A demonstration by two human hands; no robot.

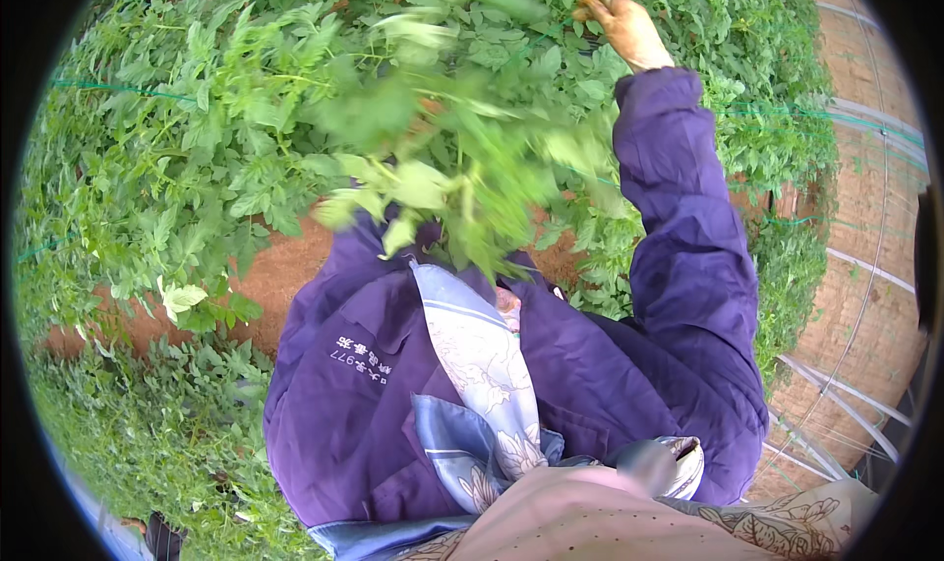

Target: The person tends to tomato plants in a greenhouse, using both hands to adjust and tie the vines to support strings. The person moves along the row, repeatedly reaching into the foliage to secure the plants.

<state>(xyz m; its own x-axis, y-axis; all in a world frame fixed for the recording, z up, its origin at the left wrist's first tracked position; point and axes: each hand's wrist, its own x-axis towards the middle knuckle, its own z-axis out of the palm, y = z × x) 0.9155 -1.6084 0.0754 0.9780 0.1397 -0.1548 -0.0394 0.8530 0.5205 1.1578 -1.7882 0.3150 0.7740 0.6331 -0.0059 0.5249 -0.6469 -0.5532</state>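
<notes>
My right hand is stretched out at the top, its fingertips stained orange-brown. Those fingers are curled together on a thin green twine that runs slantwise through the tomato plants. Loose-looking leafy stems, blurred by motion, hang in front of my chest. They cover the end of my left sleeve. Among them a blurred orange-brown patch may be my left hand, but its fingers and anything in them cannot be made out.
Green twines cross the rows. Bare reddish soil shows between them. On the right are a brown ground strip, pale metal bars and a thin cable. More plants grow at lower left. My scarf hangs down my jacket.
</notes>
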